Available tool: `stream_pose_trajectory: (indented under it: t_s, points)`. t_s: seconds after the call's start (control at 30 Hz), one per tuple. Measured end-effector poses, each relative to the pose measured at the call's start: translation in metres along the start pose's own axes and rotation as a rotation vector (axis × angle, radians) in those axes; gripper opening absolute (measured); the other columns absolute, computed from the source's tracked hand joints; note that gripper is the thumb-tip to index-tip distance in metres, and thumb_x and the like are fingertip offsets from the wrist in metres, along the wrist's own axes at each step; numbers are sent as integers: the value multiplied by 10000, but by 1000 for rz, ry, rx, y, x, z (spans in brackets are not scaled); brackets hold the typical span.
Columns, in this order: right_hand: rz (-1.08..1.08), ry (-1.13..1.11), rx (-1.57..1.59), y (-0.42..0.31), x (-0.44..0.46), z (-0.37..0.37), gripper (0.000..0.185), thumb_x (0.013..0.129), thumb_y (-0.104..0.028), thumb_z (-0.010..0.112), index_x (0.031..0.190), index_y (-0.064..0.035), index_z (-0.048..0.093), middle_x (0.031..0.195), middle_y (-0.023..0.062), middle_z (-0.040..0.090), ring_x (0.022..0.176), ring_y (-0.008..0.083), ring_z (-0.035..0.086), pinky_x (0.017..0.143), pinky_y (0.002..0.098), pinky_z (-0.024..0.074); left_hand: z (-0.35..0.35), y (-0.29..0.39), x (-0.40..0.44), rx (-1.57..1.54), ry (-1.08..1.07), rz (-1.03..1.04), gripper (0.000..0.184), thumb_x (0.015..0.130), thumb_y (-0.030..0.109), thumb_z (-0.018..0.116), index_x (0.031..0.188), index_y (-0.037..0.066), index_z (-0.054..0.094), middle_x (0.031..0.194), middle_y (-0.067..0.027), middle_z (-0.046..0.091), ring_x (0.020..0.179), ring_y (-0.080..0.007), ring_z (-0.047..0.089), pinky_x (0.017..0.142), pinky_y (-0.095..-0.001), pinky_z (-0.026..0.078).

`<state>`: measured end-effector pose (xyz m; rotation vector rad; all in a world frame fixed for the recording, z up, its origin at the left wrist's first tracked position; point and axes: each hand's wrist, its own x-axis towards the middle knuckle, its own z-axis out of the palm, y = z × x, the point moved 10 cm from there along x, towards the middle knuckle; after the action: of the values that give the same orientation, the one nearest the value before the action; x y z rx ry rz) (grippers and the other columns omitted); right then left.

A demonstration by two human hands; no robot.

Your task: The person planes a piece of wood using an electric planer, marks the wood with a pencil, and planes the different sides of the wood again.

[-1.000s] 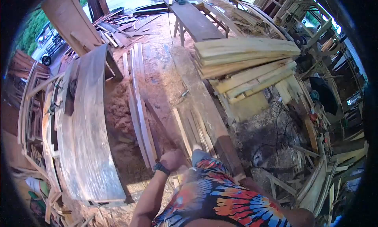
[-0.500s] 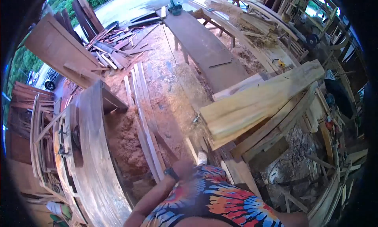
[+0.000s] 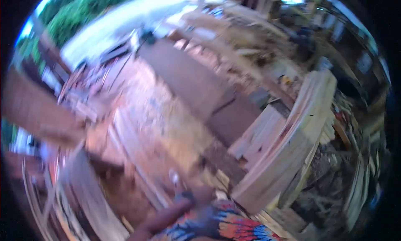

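Note:
My left hand is low in the middle, in front of the colourful shirt, with a dark watch on its wrist. Motion smears its fingers, and nothing can be made out in them. Just right of it lies a stack of pale boards, its near end close to my body. My right hand is out of the picture. Beyond the boards stretches a long brown bench with a dark green tool at its far end.
Long thin strips lie on the sawdust-covered floor. A weathered board stands at the lower left, and a large brown panel leans above it. Scrap wood is heaped at the right, with a small yellow item nearer the middle.
The view has swung and come closer to the bench and the pale boards. The boards now point more steeply away from me. My left hand remains low by the shirt, more blurred.

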<state>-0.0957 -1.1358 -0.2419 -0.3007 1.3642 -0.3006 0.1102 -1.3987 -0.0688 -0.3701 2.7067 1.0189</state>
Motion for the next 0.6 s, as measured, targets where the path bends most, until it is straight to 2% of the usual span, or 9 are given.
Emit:
stream_pose_trajectory:
  t_s: [0.03, 0.1, 0.17, 0.2, 0.23, 0.3, 0.43, 0.53, 0.6]
  points:
    - [-2, 64, -49, -27, 12, 9, 420, 991, -455, 495, 1174, -116, 662, 1040, 85, 710, 914, 212, 692, 803, 370, 526, -36, -11, -7, -112, 22, -77, 432, 920, 372, 603, 1146, 7, 649, 929, -234, 685, 818, -383, 670, 775, -481, 535]
    - [16, 190, -108, -69, 29, 22, 425, 988, -461, 496, 1180, -122, 664, 1042, 86, 711, 917, 217, 693, 805, 373, 527, -97, -32, -29, -36, 39, 3, 511, 933, 420, 597, 1277, 42, 603, 1025, -266, 672, 854, -411, 667, 793, -503, 527]
    - [49, 282, -163, -112, 33, 41, 429, 984, -468, 497, 1186, -129, 666, 1043, 86, 712, 919, 222, 694, 807, 376, 528, -127, -106, -57, -9, 124, -32, 550, 946, 447, 580, 1327, 50, 569, 1106, -289, 650, 958, -433, 656, 846, -514, 512]
    - [71, 312, -189, -129, 34, 52, 431, 983, -471, 498, 1189, -132, 667, 1044, 86, 713, 920, 225, 695, 808, 378, 529, -169, -117, -81, -10, 79, -164, 413, 960, 385, 547, 1182, 48, 637, 1191, -221, 644, 1082, -414, 621, 930, -513, 493]
    - [84, 330, -214, -146, 35, 67, 433, 981, -474, 499, 1192, -135, 668, 1044, 87, 714, 922, 228, 695, 810, 379, 530, -201, -111, -100, 130, -159, -14, 566, 948, 475, 583, 1303, 34, 585, 1183, -240, 661, 1088, -411, 636, 930, -478, 504]
    - [93, 347, -286, -173, 42, 87, 438, 978, -481, 500, 1198, -142, 670, 1046, 87, 715, 924, 233, 697, 812, 382, 531, -260, -140, -136, -99, 98, -31, 558, 939, 465, 598, 1288, 30, 601, 1173, -223, 675, 1055, -400, 654, 921, -466, 512]
    - [67, 344, -506, -232, 61, 123, 448, 972, -493, 503, 1210, -155, 674, 1049, 88, 717, 929, 243, 699, 817, 388, 534, -280, -259, -174, -141, 146, -331, 552, 920, 466, 623, 1259, 30, 630, 1146, -216, 688, 1073, -385, 652, 931, -458, 506]
    - [-69, 281, -1033, -302, 82, 145, 456, 967, -503, 505, 1219, -164, 677, 1051, 89, 719, 933, 251, 701, 820, 393, 536, -319, -290, -172, -186, 216, -357, 529, 912, 457, 641, 1236, 39, 646, 1141, -218, 690, 1078, -386, 651, 923, -458, 510]
    - [-233, 313, -1438, -376, 93, 165, 461, 964, -509, 506, 1225, -171, 679, 1052, 89, 720, 936, 256, 702, 822, 396, 537, -370, -269, -167, -140, 89, -244, 515, 919, 451, 632, 1246, 52, 642, 1144, -221, 688, 1075, -390, 652, 919, -462, 511]
